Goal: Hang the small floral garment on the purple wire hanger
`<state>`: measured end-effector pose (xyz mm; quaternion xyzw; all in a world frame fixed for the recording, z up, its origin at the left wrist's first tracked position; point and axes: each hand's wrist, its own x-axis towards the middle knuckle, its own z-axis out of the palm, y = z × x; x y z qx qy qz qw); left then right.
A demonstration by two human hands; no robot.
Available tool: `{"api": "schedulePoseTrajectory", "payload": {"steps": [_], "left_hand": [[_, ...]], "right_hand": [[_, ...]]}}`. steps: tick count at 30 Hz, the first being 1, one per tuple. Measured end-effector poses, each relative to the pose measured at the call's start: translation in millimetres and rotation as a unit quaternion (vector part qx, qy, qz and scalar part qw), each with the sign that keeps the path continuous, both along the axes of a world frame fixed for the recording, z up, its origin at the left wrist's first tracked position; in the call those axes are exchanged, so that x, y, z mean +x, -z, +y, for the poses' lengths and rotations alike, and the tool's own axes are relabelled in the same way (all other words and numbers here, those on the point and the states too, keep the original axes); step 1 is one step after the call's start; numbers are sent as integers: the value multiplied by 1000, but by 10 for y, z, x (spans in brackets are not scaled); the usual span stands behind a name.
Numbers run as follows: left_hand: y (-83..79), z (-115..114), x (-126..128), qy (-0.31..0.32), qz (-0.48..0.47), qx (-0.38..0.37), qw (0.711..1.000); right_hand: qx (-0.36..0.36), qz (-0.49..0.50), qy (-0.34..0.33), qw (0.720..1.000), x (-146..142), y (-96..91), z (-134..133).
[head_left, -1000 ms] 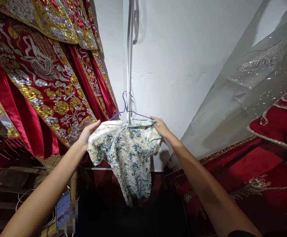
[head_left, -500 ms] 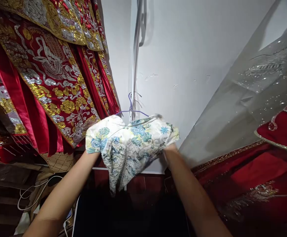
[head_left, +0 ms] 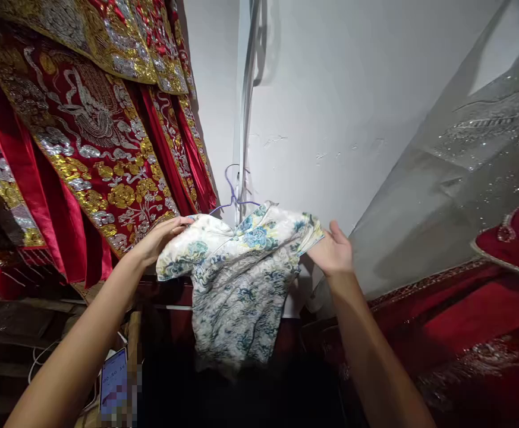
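A short-sleeved white blouse (head_left: 241, 297) with blue and yellow flowers hangs on a thin purple wire hanger (head_left: 232, 201). Its body falls straight down and is creased. At the left shoulder, my left hand (head_left: 163, 235) is closed on the fabric, fingertips along the top edge; its thumb is hidden. My right hand (head_left: 332, 249) is at the cuff of the other sleeve, thumb raised and apart from the cloth. The fingers of that hand are partly behind the sleeve edge.
Red embroidered garments (head_left: 98, 131) with gold and silver sequins hang at the left. A sheer sparkly cover (head_left: 420, 196) and red garments (head_left: 477, 315) stand at the right. A metal pole (head_left: 245, 89) runs down the white wall (head_left: 330, 77). A phone (head_left: 113, 380) lies lower left.
Both hands have come out from inside the sleeves to the outside of the blouse. The blouse body has dropped and spread out below. The hanger hook has shifted slightly left.
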<state>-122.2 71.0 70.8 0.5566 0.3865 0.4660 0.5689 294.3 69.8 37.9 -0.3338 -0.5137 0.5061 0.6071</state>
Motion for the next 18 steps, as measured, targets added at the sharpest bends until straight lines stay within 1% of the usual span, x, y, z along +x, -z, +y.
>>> {"api": "schedulePoseTrajectory", "payload": {"steps": [1, 3, 5, 6, 7, 8, 9, 10, 11, 13, 14, 15, 16, 18], "left_hand": [[-54, 12, 15, 5, 40, 26, 999], [-114, 44, 86, -5, 121, 93, 988], [-85, 77, 197, -33, 178, 165, 970], [-39, 88, 261, -49, 192, 195, 961], [23, 91, 329, -67, 196, 217, 954], [91, 83, 402, -87, 191, 229, 951], [156, 63, 481, -109, 180, 235, 949], [210, 30, 567, -134, 164, 238, 948], [245, -17, 662, -159, 145, 244, 946], [254, -145, 879, -189, 102, 270, 939], [232, -223, 1000, -180, 79, 283, 939], [200, -308, 1125, -153, 51, 290, 943], [163, -395, 1251, -112, 16, 283, 953], [94, -553, 1480, -18, -66, 227, 971]], "right_hand": [[18, 22, -15, 999, -22, -137, -47], [46, 35, -49, 997, -146, -368, -170], [46, 3, -103, 994, -309, -497, -302], [36, -33, -146, 988, -383, -510, -361], [24, -84, -200, 976, -446, -487, -414], [14, -145, -248, 958, -500, -427, -459], [9, -209, -273, 939, -548, -334, -496], [15, -267, -264, 927, -594, -213, -527], [36, -317, -227, 920, -643, -72, -552], [110, -386, -95, 911, -754, 230, -585], [151, -418, -45, 895, -814, 369, -592], [191, -448, 0, 874, -873, 489, -594], [228, -476, 37, 849, -927, 582, -590], [291, -506, 115, 804, -1009, 683, -577]]}}
